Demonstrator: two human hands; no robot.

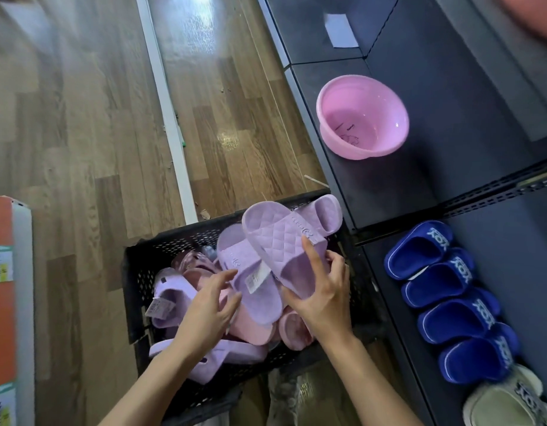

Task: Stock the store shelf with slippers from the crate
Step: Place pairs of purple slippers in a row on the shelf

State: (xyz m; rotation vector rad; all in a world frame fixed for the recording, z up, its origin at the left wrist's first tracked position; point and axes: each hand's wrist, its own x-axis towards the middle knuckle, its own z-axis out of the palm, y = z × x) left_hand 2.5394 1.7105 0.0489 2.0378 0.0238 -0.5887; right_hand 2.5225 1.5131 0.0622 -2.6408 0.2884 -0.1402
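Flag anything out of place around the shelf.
A pink basin sits alone on the dark shelf, one bay over from the row of blue slippers, and it is not footwear. Small scraps litter the wood floor just beyond the crate.

Legible text, head view. On your right, the four blue slippers (444,290) each carry white block letters across the strap, which read as "ROX" when seen sideways. The cream slipper (508,404) beside them bears the same letters in dark print. The white tag (256,279) on the lilac pair (278,229), a second tag (157,309) in the crate (137,287) and the label (1,262) on the orange box (1,318) show print too small for you to read — likewise the dark marks inside the pink basin (362,116)
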